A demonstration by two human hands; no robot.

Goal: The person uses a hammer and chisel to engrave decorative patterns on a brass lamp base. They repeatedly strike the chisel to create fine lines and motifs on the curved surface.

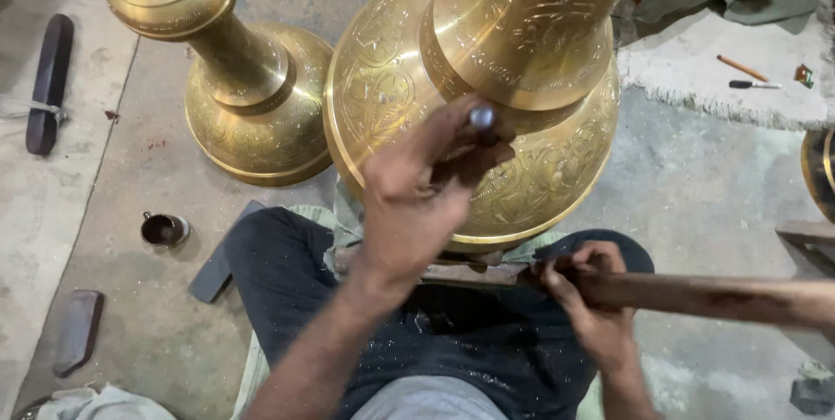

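Large vase [487, 81]: engraved brass, round belly, tall neck rising toward the camera and out of the top edge; stands on the floor between the seated person's knees, long axis upright.
Punch [481, 121]: short metal tool, rounded silvery head up, tip set against the vase's shoulder; its axis leans in toward the belly.
Left hand [417, 194]: grip closed around the punch, fingers wrapped on the shaft, knuckles just off the brass. Nearer hand to the vase, directly in front of the belly.
Right hand [591, 298]: grip closed on a long wooden handle [713, 294] that runs level to the right edge; its far end is out of view. Lies lower and to the right of the punch, near the vase's base.
Key relation: punch head sits up and left of the right hand; wooden handle lies crosswise to the punch.
Second vase [235, 81]: smaller brass one, behind left, touching or just beside the large one, cannot tell which.
Floor [130, 211]: small dark cup [163, 229], dark wooden blocks [50, 81].
Rug [731, 81]: pale, fringed, upper right, with small tools.
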